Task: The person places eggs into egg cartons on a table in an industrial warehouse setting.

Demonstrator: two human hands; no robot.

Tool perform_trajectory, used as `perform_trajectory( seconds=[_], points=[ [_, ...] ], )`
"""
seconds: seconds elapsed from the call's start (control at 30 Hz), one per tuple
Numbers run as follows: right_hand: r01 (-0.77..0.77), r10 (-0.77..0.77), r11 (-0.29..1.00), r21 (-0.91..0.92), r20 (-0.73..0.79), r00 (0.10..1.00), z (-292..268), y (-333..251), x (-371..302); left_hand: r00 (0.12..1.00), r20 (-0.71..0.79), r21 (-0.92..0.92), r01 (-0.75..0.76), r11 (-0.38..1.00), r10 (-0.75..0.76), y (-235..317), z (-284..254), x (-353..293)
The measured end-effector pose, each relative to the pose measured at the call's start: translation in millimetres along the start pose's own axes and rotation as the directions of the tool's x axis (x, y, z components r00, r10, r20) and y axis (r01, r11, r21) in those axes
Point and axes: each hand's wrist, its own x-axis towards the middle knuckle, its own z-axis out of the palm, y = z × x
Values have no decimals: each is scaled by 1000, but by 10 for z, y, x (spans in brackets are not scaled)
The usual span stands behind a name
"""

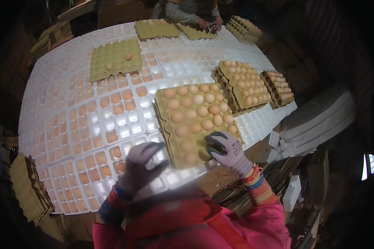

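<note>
**Near centre: loaded egg tray (200, 154), fragile contents**

At the near side, the gloved left hand (142, 159) stands partly open just beside the tray's left edge, with nothing visible in its grasp. The gloved right hand (230, 151) is half-curled over the near right cells; whether its fingers hold an egg cannot be told. The tray lies between them, carrying brown eggs (177, 116), with bare cells beside the right hand.

Handling: each egg should be light, rigid, smooth and easily cracked; grasp its sides with light fingertip pressure. The pulp tray should flex under load; support opposite edges.

To the left, clear packs (121, 119) spread out, many cells filled. Farther right stand loaded tray stacks (228, 93). Far left, a green pulp tray (114, 50) carries two eggs. At the far edge, a co-worker's hands (217, 24) work at another tray (195, 33).
</note>
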Motion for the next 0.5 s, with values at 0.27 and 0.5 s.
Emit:
perform_trajectory(
  seconds=[0.27, 0.5],
  points=[
    [180, -183, 983, 31, 195, 964, 50, 373, 784, 986, 93, 284, 106, 953, -138, 508, 864, 56],
    [-142, 15, 853, 503, 248, 969, -199, 677, 1029, 657, -145, -874, 266, 407, -740, 518, 613, 75]
  ],
)
